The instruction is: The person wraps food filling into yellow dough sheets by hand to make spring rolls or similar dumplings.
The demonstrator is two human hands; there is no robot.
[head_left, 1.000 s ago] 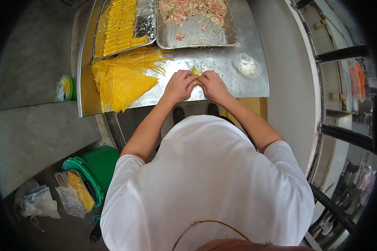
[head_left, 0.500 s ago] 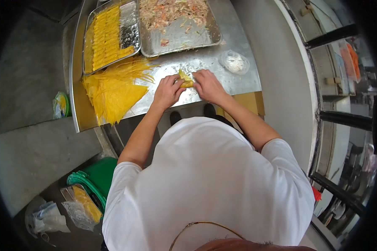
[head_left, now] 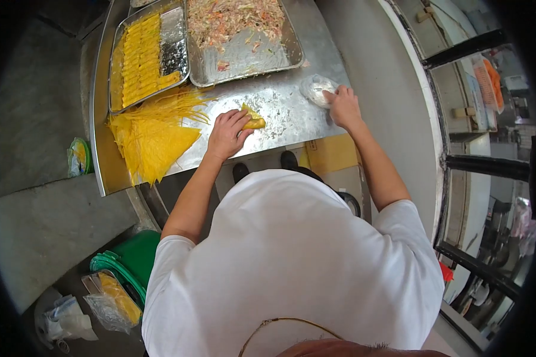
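Note:
My left hand point(head_left: 228, 133) is closed at the left end of a small yellow roll point(head_left: 255, 123), whose loose wrapper flap points away from me on the metal table. My right hand point(head_left: 344, 108) reaches to a clear plastic bag with white contents point(head_left: 317, 89), its fingertips at the bag's right side; whether they pinch something is too small to tell. Left of my left hand lies a fanned pile of yellow wrapper sheets point(head_left: 155, 140). Beyond it, a metal tray point(head_left: 182, 71) holds rows of yellow rolls point(head_left: 142, 62). A second tray point(head_left: 244, 74) holds shredded filling point(head_left: 235, 21).
The metal table point(head_left: 274, 134) ends at a front edge near my body. A wall point(head_left: 387, 89) and black window bars point(head_left: 488, 166) stand on the right. Below left are a green bin point(head_left: 134, 256) and a small tray with yellow sheets point(head_left: 120, 297).
My right hand has left the roll and moved right to the plastic bag. My left hand stays at the roll. The whole view has shifted slightly.

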